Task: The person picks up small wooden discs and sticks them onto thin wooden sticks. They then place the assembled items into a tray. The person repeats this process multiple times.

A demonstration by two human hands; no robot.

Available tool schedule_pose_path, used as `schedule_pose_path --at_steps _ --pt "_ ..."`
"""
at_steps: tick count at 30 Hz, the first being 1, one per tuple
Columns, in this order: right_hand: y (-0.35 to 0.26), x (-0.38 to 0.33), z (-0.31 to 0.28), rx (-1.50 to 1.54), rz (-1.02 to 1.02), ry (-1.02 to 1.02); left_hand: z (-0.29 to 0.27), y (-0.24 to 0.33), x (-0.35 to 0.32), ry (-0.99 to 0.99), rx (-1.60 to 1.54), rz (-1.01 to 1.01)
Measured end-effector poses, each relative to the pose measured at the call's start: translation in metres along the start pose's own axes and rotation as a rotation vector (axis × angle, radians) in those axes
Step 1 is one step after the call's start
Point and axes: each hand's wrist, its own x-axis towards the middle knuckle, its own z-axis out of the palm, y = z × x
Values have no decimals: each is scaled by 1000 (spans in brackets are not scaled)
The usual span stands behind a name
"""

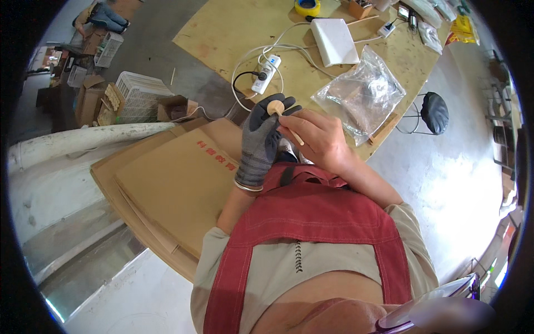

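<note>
My left hand, in a grey and black work glove, grips a small round piece of pale wood between thumb and fingers. Whether that piece is a ball or a disc I cannot tell. My bare right hand pinches a thin wooden stick, one end of which meets the round piece. Both hands are close together in front of my red apron, near the table's front edge.
On the yellowish table lie a white power strip with cables, a white box and a clear plastic bag. Flat cardboard is at my left. A black stool stands right; another person sits far left.
</note>
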Motion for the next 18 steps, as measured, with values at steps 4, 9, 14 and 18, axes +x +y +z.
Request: schedule_pose_path --at_steps 4,9,14,18 --pt "-3 -2 -15 16 -22 34 14 0 -5 -14 74 -6" --pt "3 -17 -39 33 94 6 24 -2 -8 13 -79 -120" --pt "17 -34 -42 -13 169 75 26 -11 -9 6 -127 -165" --pt "23 -33 -43 -46 119 142 27 -15 -14 -81 368 -72"
